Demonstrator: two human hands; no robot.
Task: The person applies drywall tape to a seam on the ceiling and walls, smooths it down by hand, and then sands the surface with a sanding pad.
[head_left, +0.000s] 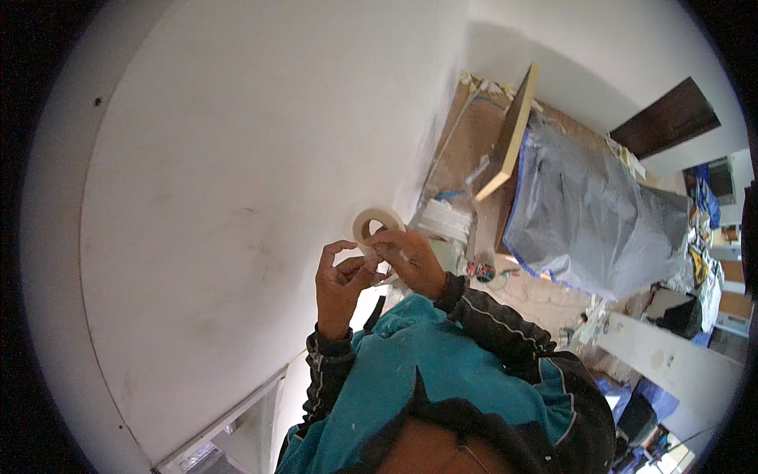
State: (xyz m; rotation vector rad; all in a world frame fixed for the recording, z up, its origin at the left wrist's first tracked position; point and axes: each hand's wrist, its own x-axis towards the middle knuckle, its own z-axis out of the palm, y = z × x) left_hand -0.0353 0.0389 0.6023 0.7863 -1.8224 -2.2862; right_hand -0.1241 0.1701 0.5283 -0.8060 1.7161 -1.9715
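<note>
A cream-coloured roll of tape (pixel 361 224) is at my fingertips, close to a large white wall surface. My right hand (pixel 409 259) comes in from the right, its fingers bent over the near side of the roll and partly hiding it. On the left, my left hand (pixel 339 286) has its thumb and fingers drawn together close to the right fingertips, with one finger arched above. A pale, thin piece, apparently the tape's loose end, shows between the two hands. Its exact hold is too small to make out.
The white wall surface (pixel 197 182) fills the left side. To the right, grey plastic sheeting (pixel 596 213) covers a large object, with a wooden board (pixel 513 138) upright beside it. Tools and cables (pixel 489 271) lie on the floor. A white-framed opening (pixel 245 430) is at lower left.
</note>
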